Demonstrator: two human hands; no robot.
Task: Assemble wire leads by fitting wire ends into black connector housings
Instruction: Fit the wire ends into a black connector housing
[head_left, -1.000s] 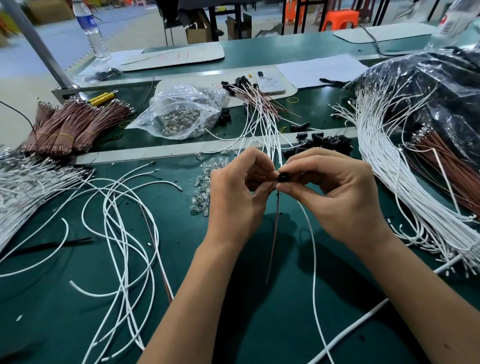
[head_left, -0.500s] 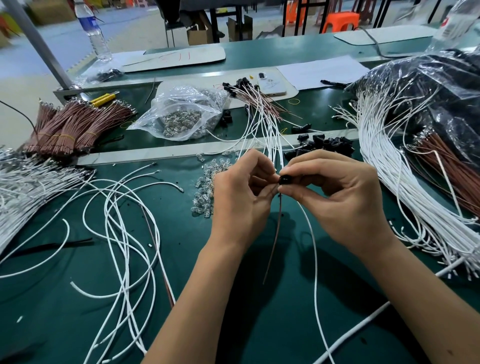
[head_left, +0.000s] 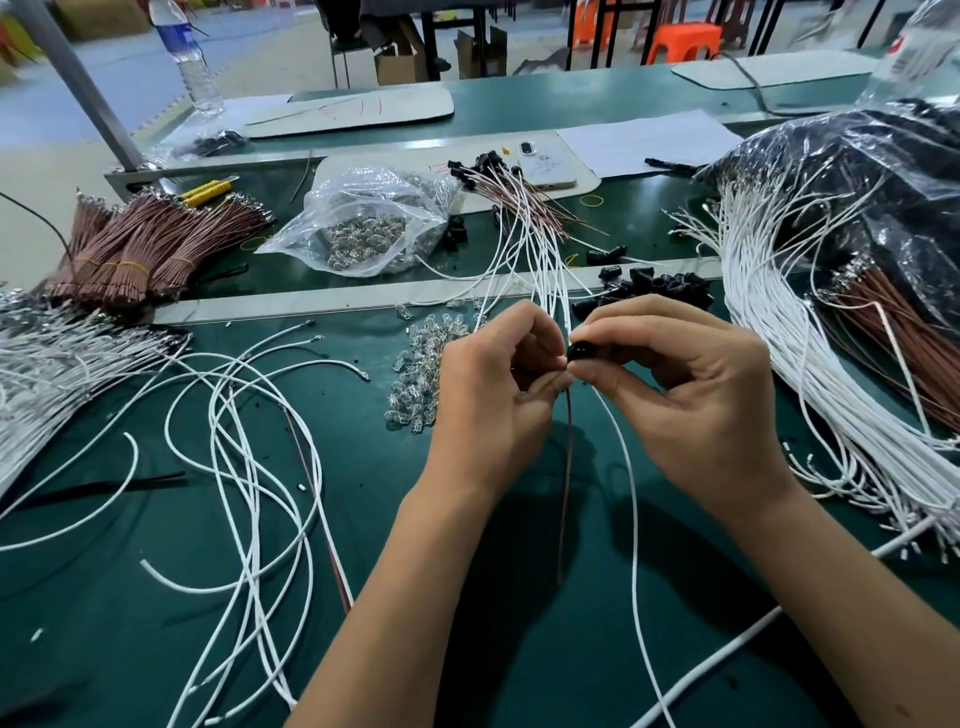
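My right hand pinches a small black connector housing between thumb and forefinger above the green table. My left hand meets it from the left, fingers curled and pinching the top of a thin brown wire that hangs down between my wrists. A white wire also drops from the housing toward the table's near edge. How far the wire ends sit inside the housing is hidden by my fingers.
Loose black housings lie just beyond my hands, clear LEDs to the left. White wires sprawl left, a big white bundle curves right. Brown wire bundles, a plastic bag and finished leads sit behind.
Both hands stay together around the housing and have shifted slightly up and away. The brown wire still hangs beneath them.
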